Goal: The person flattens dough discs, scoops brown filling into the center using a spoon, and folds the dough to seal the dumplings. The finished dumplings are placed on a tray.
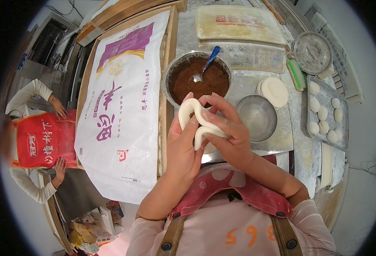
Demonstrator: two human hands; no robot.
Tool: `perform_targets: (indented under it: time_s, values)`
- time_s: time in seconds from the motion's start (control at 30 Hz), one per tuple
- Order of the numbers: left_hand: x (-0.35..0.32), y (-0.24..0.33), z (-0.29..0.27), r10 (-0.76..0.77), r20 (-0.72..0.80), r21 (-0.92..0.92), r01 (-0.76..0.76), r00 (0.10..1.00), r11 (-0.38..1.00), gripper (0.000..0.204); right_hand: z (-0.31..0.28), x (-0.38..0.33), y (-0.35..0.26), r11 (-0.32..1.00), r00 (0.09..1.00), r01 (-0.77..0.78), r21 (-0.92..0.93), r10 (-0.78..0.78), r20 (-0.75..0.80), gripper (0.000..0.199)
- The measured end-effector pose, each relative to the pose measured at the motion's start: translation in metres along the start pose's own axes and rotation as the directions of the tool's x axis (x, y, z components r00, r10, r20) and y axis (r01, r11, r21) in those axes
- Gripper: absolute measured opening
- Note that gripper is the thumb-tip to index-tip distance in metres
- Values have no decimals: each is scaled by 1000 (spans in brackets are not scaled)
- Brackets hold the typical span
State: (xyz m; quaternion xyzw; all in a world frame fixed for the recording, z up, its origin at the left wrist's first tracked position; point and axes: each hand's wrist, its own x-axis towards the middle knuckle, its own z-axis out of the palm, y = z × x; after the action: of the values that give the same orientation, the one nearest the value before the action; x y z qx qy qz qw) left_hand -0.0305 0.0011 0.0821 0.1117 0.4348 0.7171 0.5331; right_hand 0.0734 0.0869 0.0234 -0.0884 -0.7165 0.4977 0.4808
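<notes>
Between my hands is a piece of white dough (pixel 189 110), folded over with its edges gathered; a little brown filling shows in the fold. My left hand (pixel 180 147) cups it from the left, thumb on the dough. From the right, my right hand (pixel 233 130) pinches its edge with thumb and fingers. Just beyond them stands a metal bowl (pixel 168 87) of dark brown crumbly filling (pixel 187 81), with a blue-handled spoon (pixel 212 57) resting in it. To the right of my hands sit a second metal bowl (pixel 256 117) and a stack of flat dough rounds (pixel 274 92).
A white printed sack (pixel 128 89) covers a wooden tray (pixel 169 47) on the left. At right lie a metal tray (pixel 341 117) of dough balls, a green brush (pixel 297 74) and a metal basin (pixel 312 52). A person in a red apron (pixel 45 138) stands at far left.
</notes>
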Motion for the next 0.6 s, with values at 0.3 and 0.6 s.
perform_targets:
  time_s: [0.3,0.6]
  values:
    - [-6,14,-7,29,303,-147,17,953,989,65,-10,10,-32,764,942,-305,569,328,66,44]
    - [9,12,-19,-112,445,101,75,888,992,87,-25,13,-22,947,980,-143,289,95,173,43]
